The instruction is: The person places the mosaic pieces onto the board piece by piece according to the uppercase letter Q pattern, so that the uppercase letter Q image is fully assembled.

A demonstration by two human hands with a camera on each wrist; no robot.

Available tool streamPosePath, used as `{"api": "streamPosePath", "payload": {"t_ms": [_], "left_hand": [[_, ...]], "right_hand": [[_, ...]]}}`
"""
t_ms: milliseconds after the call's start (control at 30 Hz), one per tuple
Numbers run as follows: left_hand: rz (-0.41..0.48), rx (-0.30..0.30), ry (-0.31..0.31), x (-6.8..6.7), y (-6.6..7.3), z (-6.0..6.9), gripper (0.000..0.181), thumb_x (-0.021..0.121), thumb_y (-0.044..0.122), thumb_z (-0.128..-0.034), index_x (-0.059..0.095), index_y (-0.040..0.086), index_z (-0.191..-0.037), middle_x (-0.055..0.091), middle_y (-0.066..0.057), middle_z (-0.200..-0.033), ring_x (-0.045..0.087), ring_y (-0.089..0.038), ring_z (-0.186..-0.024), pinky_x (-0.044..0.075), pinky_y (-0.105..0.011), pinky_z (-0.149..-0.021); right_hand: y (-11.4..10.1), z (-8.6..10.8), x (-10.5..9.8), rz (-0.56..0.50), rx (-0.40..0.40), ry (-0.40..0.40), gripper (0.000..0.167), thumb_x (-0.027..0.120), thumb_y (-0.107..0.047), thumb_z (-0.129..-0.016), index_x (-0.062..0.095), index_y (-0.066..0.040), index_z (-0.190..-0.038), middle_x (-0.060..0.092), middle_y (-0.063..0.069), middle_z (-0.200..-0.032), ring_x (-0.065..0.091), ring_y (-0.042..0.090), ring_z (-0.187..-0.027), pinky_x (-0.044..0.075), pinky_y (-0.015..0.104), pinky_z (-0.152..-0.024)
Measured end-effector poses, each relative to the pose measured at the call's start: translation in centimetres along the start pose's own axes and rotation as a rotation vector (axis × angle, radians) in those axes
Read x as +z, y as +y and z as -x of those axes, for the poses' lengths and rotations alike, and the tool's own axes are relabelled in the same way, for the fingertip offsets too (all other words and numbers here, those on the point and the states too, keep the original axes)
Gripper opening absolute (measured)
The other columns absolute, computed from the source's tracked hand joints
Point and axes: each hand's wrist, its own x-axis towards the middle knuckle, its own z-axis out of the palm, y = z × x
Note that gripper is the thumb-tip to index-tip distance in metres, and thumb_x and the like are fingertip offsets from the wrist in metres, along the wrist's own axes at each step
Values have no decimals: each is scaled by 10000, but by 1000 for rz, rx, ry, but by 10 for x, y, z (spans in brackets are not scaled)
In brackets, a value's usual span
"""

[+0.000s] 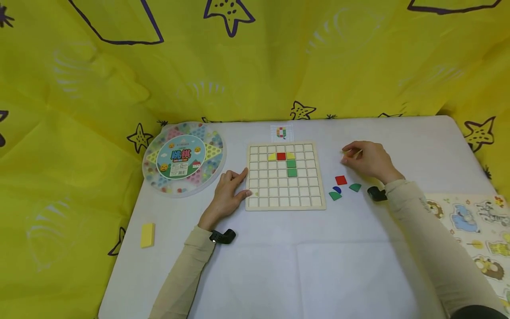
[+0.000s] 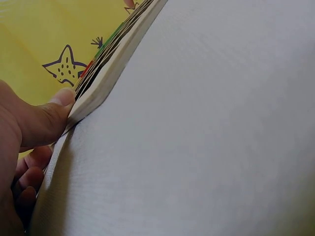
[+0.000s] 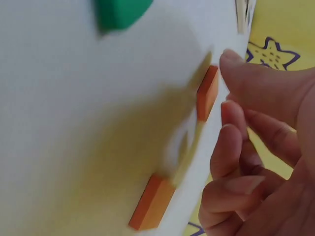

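Observation:
My left hand rests at the left edge of a wooden grid board. Its thumb touches the board's corner in the left wrist view. Red, yellow and green pieces sit in the grid, such as a red square and a green square. To the board's right is my right hand, thumb and finger close together. Beside it in the right wrist view lie an orange piece and a second orange piece. Whether its fingertips hold anything is unclear.
Nearer me lie a loose red square, a blue half-round piece and green quarter-rounds. A pattern card is behind the board. A round marble-game box, a yellow block and an animal-print board stand around.

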Motion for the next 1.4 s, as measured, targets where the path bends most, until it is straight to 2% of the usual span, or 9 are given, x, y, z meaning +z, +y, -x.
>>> {"api": "streamPosePath", "payload": {"t_ms": [133,300,567,767,933,1200,1400], "left_hand": [[6,5,3,0,1,1,722,786,172,-949,473,9,-1579,534,-188,-1171,421,-308,-1006,330,-390,-862],[14,5,5,-1,2,1,726,792,168,-940,479,10,-1576,534,-183,-1168,425,-310,-1013,328,-391,-864],[14,0,4,-1,2,2,718,783,177,-952,475,11,-1579,529,-177,-1176,426,-306,-1013,331,-393,-862],[5,11,3,-1,3,1,712,779,178,-952,479,0,-1572,531,-184,-1174,431,-321,-1022,347,-413,-867],[3,17,2,-2,3,1,706,777,174,-954,480,-6,-1569,531,-183,-1167,425,-315,-1007,346,-407,-864],[10,6,1,-1,3,1,720,783,172,-949,472,1,-1576,529,-189,-1172,421,-311,-1009,337,-402,-867],[22,9,9,-1,2,1,720,782,174,-951,472,4,-1578,532,-189,-1175,429,-319,-1021,338,-407,-874]], "right_hand": [[7,2,-1,35,45,-8,420,747,-314,-991,707,-17,-1286,700,227,-1145,613,366,-991,450,406,-774],[10,2,0,43,73,-24,397,731,-334,-1006,725,-22,-1252,697,222,-1173,581,367,-1007,438,422,-789],[11,1,2,10,71,-41,359,724,-286,-1020,635,7,-1206,673,242,-1151,594,379,-996,466,441,-811],[9,-1,3,-33,33,-58,396,675,-242,-1053,522,-3,-1330,665,263,-1072,595,386,-932,485,462,-809],[3,-2,5,-70,-20,-15,317,696,-223,-1040,610,-43,-1287,679,204,-956,569,341,-879,438,405,-764],[-11,-3,11,-153,-20,58,313,812,-185,-956,743,-48,-1228,758,219,-1069,675,343,-964,473,289,-789],[-25,-6,18,-192,-4,42,329,807,-167,-959,751,-60,-1265,771,220,-1124,703,333,-1011,486,246,-774]]}}
